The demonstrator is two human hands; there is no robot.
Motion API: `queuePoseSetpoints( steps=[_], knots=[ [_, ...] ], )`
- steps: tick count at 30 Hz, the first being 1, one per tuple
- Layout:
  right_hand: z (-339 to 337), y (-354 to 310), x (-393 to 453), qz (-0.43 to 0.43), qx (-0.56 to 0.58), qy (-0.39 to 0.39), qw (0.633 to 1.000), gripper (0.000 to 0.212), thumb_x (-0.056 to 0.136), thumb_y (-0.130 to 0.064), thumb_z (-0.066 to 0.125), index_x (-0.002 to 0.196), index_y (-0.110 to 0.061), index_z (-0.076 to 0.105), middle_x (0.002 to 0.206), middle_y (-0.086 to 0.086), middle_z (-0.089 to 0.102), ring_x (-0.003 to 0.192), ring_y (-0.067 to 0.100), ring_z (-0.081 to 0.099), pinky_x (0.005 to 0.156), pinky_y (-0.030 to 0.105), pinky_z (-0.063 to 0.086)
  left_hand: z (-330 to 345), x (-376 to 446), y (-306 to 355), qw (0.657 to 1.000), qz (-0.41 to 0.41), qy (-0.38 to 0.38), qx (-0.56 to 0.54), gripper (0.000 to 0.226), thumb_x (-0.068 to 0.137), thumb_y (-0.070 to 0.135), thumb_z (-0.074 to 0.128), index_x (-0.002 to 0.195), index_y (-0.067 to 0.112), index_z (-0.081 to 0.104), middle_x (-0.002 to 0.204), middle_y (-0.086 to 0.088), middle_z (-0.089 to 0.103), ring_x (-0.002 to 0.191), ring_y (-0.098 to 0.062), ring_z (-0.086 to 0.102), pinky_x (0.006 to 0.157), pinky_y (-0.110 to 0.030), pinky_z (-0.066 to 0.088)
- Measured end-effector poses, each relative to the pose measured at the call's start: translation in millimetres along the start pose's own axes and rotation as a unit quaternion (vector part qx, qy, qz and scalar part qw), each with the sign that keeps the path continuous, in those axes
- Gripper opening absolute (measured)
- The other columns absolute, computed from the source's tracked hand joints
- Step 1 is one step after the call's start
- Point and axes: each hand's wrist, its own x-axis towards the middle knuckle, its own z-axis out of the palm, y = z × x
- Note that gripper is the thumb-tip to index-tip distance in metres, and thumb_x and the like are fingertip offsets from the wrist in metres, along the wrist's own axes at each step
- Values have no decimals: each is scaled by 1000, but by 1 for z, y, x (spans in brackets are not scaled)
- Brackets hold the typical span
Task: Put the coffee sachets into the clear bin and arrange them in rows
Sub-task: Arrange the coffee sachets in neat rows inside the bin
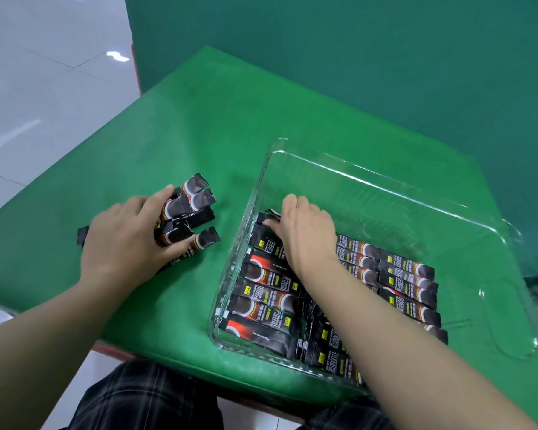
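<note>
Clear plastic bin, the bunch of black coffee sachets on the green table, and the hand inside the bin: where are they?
Clear plastic bin (370, 178): head view, far rim.
Bunch of black coffee sachets (196, 200): head view, upper sachets' ends.
Right hand (308, 234): head view, back of hand.

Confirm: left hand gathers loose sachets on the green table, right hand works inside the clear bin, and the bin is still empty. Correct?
Not quite. The head view shows the clear bin already holds rows of coffee sachets. The rest stands: the left hand grips loose sachets on the green table, and the right hand is inside the bin.
</note>
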Motion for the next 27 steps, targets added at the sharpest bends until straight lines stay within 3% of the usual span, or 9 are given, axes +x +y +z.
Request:
queuePoseSetpoints(
  steps=[4,9,12,13,16,19,23,27],
  knots=[
    [2,4,2,-12,-4,16,1000,40,94,-53,37,86,-15,29,83,2,48,68,22,40,65,31,30,0,0,-2,1000,-5,-8,4,104,72,91,12,134,18,53,97,-16,66,76,-35,61,62,-37,46],
    [7,4,1,-27,-20,80,996,55,77,-62,59,71,-15,31,60,1,45,52,20,34,54,30,26,-1,0,-1,1000,-1,-14,15,104,73,90,12,134,17,53,95,-15,66,75,-34,61,61,-36,45],
    [4,9,0,-49,6,30,998,51,83,-64,45,79,-15,34,71,0,39,65,20,39,63,31,29,-1,-1,-1,1000,-1,-15,12,103,73,90,12,133,17,54,96,-16,66,75,-35,61,61,-37,45],
    [4,11,-1,-60,17,19,998,48,84,-62,45,81,-15,37,73,0,39,67,20,39,64,31,30,-1,0,0,1000,0,-15,13,103,73,90,12,133,17,54,96,-16,66,75,-35,61,61,-37,45],
    [0,17,-5,-73,18,53,996,39,76,-47,71,71,-12,52,63,2,49,56,22,42,57,30,27,-2,0,0,1000,1,-17,11,104,73,90,13,133,16,54,96,-16,66,75,-35,61,61,-37,45],
    [-1,28,-10,-51,23,-10,998,31,87,-41,61,84,-11,59,84,6,61,79,26,58,65,30,27,-2,0,0,1000,1,-19,14,104,73,90,13,134,16,54,96,-16,66,74,-34,61,60,-36,45],
    [-3,34,-10,-42,16,-53,998,35,91,-44,54,94,-9,60,95,8,60,91,28,59,69,32,31,-2,0,0,1000,2,-21,12,104,73,90,13,133,16,54,96,-16,66,74,-35,61,61,-37,45],
    [-3,29,-3,-16,62,-104,993,32,90,-41,57,85,-9,55,94,11,59,90,31,59,67,32,36,-1,0,-1,1000,0,-23,12,98,72,88,23,134,17,53,96,-16,65,75,-35,61,62,-39,46]
  ],
)
